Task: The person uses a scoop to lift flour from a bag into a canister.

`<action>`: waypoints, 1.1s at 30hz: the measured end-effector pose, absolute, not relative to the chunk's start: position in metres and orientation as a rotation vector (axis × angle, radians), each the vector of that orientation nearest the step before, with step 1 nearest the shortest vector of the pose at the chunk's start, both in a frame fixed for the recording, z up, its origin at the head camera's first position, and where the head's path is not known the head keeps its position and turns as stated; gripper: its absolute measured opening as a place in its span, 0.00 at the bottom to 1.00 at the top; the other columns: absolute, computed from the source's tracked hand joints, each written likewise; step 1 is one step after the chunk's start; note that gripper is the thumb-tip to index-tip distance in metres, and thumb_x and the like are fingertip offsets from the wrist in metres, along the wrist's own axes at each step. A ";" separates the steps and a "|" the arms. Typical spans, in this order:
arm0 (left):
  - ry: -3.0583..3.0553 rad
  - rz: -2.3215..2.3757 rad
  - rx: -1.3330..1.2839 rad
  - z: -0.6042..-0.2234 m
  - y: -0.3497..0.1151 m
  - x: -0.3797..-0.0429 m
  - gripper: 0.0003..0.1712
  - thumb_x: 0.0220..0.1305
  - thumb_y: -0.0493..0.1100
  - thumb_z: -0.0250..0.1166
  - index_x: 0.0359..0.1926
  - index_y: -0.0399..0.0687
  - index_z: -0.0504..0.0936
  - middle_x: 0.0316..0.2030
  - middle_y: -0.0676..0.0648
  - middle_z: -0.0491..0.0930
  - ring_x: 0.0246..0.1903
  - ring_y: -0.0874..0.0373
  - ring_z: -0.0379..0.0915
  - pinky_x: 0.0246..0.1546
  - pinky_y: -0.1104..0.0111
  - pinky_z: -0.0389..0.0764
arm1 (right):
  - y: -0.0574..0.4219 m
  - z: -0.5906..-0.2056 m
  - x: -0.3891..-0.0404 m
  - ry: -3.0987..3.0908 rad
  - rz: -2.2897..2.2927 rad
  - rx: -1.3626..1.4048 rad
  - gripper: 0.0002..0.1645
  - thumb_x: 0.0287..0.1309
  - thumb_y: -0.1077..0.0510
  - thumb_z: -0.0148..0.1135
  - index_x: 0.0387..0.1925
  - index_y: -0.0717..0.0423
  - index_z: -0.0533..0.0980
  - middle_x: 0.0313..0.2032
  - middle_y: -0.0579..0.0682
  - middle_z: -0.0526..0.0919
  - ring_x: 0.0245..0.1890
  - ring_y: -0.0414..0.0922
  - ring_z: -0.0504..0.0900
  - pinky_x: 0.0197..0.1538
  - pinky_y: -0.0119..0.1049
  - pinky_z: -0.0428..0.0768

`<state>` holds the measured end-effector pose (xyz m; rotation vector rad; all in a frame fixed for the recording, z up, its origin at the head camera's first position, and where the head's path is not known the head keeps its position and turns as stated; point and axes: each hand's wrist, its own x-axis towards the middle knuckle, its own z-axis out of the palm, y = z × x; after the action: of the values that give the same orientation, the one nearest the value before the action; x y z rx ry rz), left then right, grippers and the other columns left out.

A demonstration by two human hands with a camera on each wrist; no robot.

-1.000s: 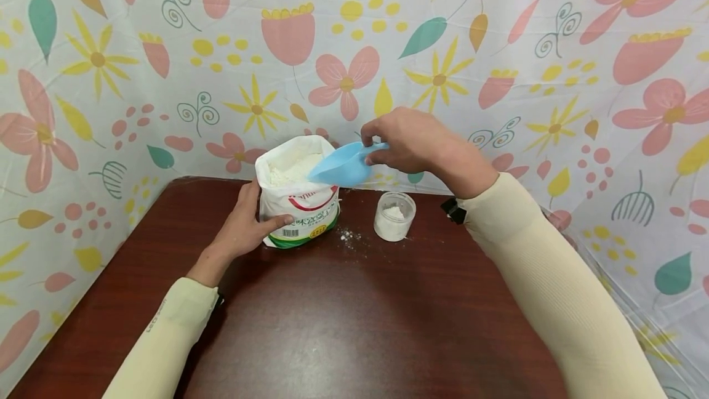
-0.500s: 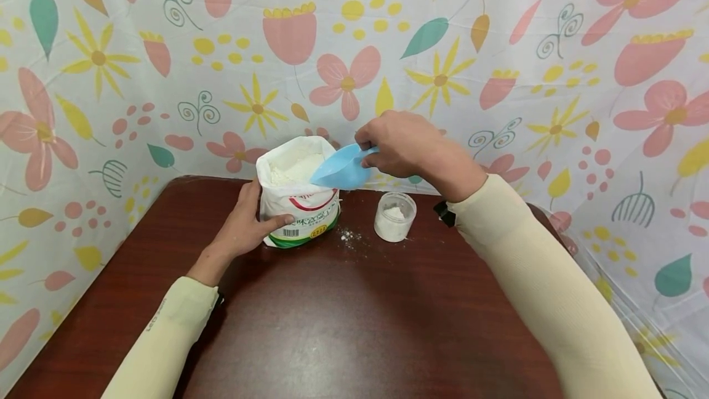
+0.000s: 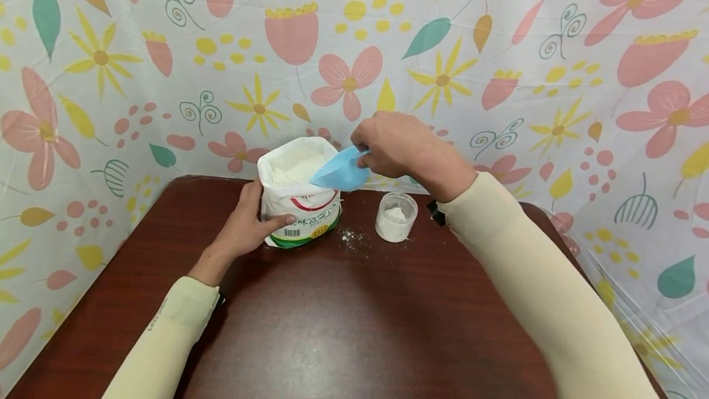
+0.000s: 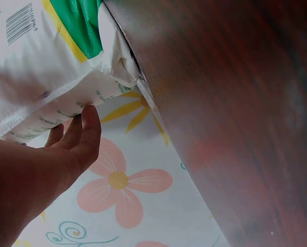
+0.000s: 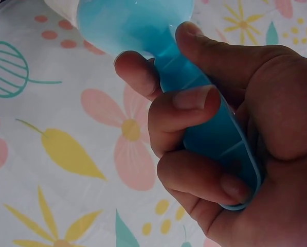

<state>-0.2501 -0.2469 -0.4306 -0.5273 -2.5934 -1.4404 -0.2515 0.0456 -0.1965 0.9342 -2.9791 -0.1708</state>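
A white bag of flour (image 3: 304, 202) with a green base stands open-topped near the back of the table. My left hand (image 3: 244, 223) holds its left side, the thumb across the front and the fingers (image 4: 89, 134) along the side. My right hand (image 3: 396, 146) grips the handle of a blue scoop (image 3: 339, 172), and the right wrist view shows the fingers curled round that handle (image 5: 194, 82). The scoop's tip lies over the right edge of the bag's mouth, tilted down toward the flour. To the right stands a clear jar (image 3: 394, 229) with white powder in it.
A little spilled powder (image 3: 350, 237) dots the dark brown table (image 3: 332, 325) between bag and jar. Behind the table hangs a flower-printed cloth (image 3: 349, 29), close to the bag and jar.
My right hand has shifted slightly left and down along the scoop, covering more of its handle. The left hand and the bag stay as they were.
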 end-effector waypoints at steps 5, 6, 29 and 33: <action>-2.581 -1.430 -0.540 -0.430 -0.246 -0.250 0.61 0.62 0.54 0.80 0.84 0.69 0.48 0.69 0.45 0.60 0.70 0.49 0.53 0.68 0.38 0.67 | 0.040 -0.196 -0.252 -2.978 -0.196 0.929 0.12 0.66 0.53 0.72 0.29 0.51 0.79 0.28 0.50 0.80 0.32 0.50 0.77 0.36 0.44 0.74; -2.578 -1.428 -0.542 -0.430 -0.246 -0.250 0.61 0.62 0.54 0.80 0.84 0.69 0.48 0.70 0.45 0.60 0.70 0.49 0.53 0.68 0.38 0.66 | 0.039 -0.196 -0.252 -2.977 -0.201 0.927 0.12 0.66 0.53 0.72 0.29 0.51 0.79 0.28 0.50 0.79 0.31 0.50 0.77 0.36 0.44 0.74; -2.568 -1.424 -0.560 -0.430 -0.246 -0.250 0.60 0.62 0.53 0.80 0.84 0.66 0.50 0.70 0.45 0.61 0.71 0.48 0.52 0.69 0.38 0.64 | 0.022 -0.200 -0.253 -3.014 -0.223 0.846 0.07 0.63 0.59 0.65 0.28 0.50 0.80 0.29 0.50 0.77 0.31 0.49 0.73 0.32 0.43 0.71; -2.569 -1.412 -0.563 -0.431 -0.246 -0.250 0.60 0.63 0.53 0.80 0.84 0.65 0.49 0.70 0.43 0.61 0.70 0.47 0.53 0.69 0.38 0.64 | 0.020 -0.202 -0.254 -3.012 -0.230 0.827 0.06 0.63 0.60 0.64 0.29 0.50 0.80 0.29 0.50 0.76 0.31 0.49 0.73 0.32 0.43 0.70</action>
<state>-0.2500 -0.2459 -0.4310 -0.5626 -2.5688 -1.4120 -0.2542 0.0200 -0.2023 0.8269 -3.0116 -0.2302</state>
